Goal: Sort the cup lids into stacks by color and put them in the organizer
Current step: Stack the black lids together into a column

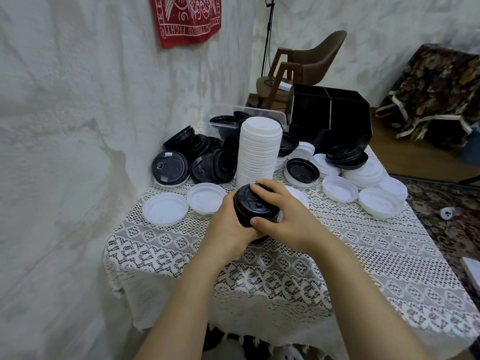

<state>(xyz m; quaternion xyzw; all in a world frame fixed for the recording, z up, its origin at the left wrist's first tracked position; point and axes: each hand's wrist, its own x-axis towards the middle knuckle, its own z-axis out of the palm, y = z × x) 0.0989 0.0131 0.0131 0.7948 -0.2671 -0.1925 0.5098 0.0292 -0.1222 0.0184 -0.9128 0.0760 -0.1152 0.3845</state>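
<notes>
A short stack of black lids is held tilted above the lace-covered table. My left hand grips it from below and the left. My right hand curls over its top, thumb on the near rim. Behind them stands a tall stack of white lids. Loose black lids lie heaped at the back left, and single white lids lie on the cloth. The black organizer stands at the back right.
A clear plastic tub with black lids sits behind the white stack. More white lids and black lids lie at the right. The wall runs close on the left. A brown chair stands behind the table.
</notes>
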